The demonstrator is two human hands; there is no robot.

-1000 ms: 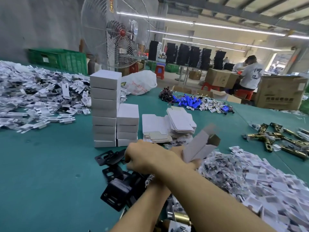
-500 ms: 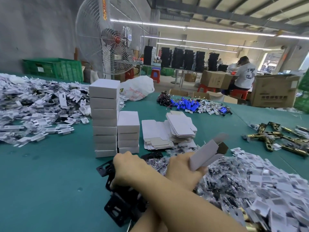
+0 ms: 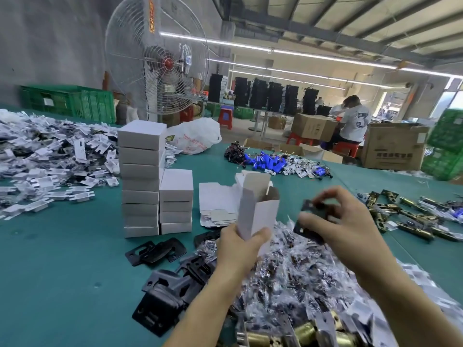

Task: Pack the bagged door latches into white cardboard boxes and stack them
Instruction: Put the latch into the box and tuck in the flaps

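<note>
The left hand (image 3: 240,246) is gripping a white box (image 3: 258,209) round its lower end, holding it upright with the top flaps standing open and the brown inside showing. Just right of it the right hand (image 3: 343,229) is pinching a dark latch piece (image 3: 312,217) between thumb and curled fingertips, beside the box's upper half and apart from it; blur is hiding whether a bag is round it. Under both hands a heap of bagged latches (image 3: 288,274) is glinting, clear plastic over dark metal. Beyond the left hand flat box blanks (image 3: 215,206) are lying fanned, and left of those a shorter stack (image 3: 176,201) of closed white boxes is standing against a tall stack (image 3: 141,179). Below and left of the left wrist black plates (image 3: 155,251) are lying loose, some overlapping. Right of the right hand brass latch bodies (image 3: 413,219) are lying scattered. Further out past the box blue cells (image 3: 268,161) with wires are piled, and far to the left a drift of white parts (image 3: 50,156) is spreading. Everything is sitting on a green table (image 3: 62,271). Behind it a big cage fan (image 3: 156,56) is standing, green crates (image 3: 67,102) are lining the grey wall, and a person in a white shirt (image 3: 353,121) is sitting among brown cartons (image 3: 393,149) under strip lights
</note>
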